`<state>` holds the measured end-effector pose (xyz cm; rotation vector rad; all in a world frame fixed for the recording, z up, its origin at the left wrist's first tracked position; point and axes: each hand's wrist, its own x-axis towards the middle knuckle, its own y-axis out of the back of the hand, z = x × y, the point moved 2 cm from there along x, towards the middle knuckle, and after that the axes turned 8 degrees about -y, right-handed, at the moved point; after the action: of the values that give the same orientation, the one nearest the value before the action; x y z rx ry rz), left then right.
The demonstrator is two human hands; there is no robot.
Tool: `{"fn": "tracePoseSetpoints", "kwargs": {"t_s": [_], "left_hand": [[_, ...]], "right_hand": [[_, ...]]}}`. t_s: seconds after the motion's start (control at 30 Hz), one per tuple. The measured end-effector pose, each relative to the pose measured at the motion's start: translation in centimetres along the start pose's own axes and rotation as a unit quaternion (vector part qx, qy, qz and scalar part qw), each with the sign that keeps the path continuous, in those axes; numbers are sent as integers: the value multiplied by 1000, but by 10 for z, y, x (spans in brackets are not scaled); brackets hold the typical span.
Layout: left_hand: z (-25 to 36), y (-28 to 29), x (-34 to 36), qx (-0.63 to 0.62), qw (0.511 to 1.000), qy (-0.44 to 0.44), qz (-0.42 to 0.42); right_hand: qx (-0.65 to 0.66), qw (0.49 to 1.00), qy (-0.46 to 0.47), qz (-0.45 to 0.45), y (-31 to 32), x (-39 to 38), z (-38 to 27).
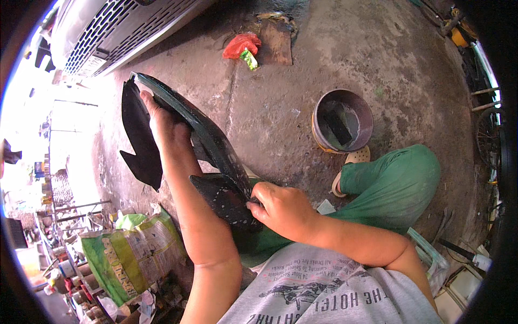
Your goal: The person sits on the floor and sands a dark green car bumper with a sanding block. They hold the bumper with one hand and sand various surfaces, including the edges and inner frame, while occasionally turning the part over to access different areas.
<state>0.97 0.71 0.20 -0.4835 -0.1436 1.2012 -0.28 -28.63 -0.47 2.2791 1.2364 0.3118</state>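
A long, curved black plastic panel [202,116], like a piece of vehicle bodywork, slants across my lap with pale specks and wet-looking spots on its near part. Its far end rests in my left hand [162,116], which is closed around it with the fingers partly hidden behind the panel. A dark angular flap [141,135] of the same piece hangs left of my forearm. My right hand [280,208] presses against the panel's near end, its fingers curled into a pinch. Whatever lies between those fingertips is hidden.
Ahead to the right stands a bucket [367,116] with cloudy water and a dark block inside. A red plastic bag [241,45] and a flat brown board [275,46] lie farther off. A vehicle front [121,32] looms far left; a green-yellow sack [132,254] sits near left.
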Motion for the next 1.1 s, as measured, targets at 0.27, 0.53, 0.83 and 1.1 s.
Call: {"fn": "tracePoseSetpoints", "kwargs": {"t_s": [0.27, 0.53, 0.83, 1.1], "left_hand": [[5, 10, 4, -44, 998, 2, -33], [0, -7, 3, 13, 1000, 4, 14], [1, 4, 2, 19, 999, 6, 37], [7, 28, 1, -7, 998, -38, -42]], "right_hand": [[70, 996, 42, 35, 17, 2, 5], [33, 992, 75, 98, 29, 40, -20], [14, 997, 50, 52, 4, 18, 2], [52, 995, 75, 41, 6, 1, 2]]}}
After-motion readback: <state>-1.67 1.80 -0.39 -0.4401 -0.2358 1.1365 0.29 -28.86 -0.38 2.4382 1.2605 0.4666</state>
